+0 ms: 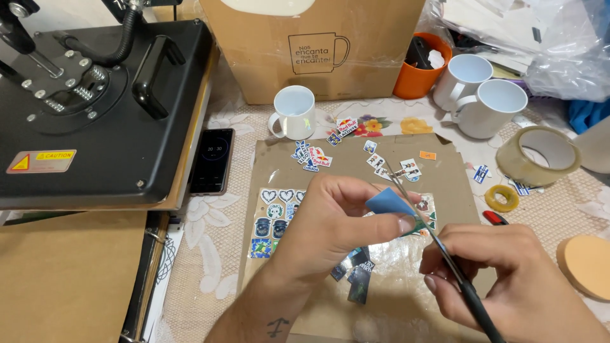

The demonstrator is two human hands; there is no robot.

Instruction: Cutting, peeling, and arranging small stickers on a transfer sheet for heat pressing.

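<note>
r hand (502, 279) grips thin scissors (432, 235), blades up-left. l hand (337, 225) pinches blue sticker piece (387, 203) at the blades, over brown card (438, 171) w/ sticker sheet (273, 219) + cut stickers (312, 157). beyond: white mug (293, 112), tape roll (537, 155), heat press (95, 101).

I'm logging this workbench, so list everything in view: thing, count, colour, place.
heat press: one, black, far left
phone: one, dark, beside the press
cardboard box: one, brown, rear centre
mugs: three, white, one before the box, two at rear right
cup: one, orange, rear right
tape rolls: two, clear and yellow, right
cork disc: one, tan, right edge
sticker sheet: one, multicoloured, on brown card
cut stickers: many, scattered on card
left hand: pinches blue piece
right hand: holds scissors
</note>
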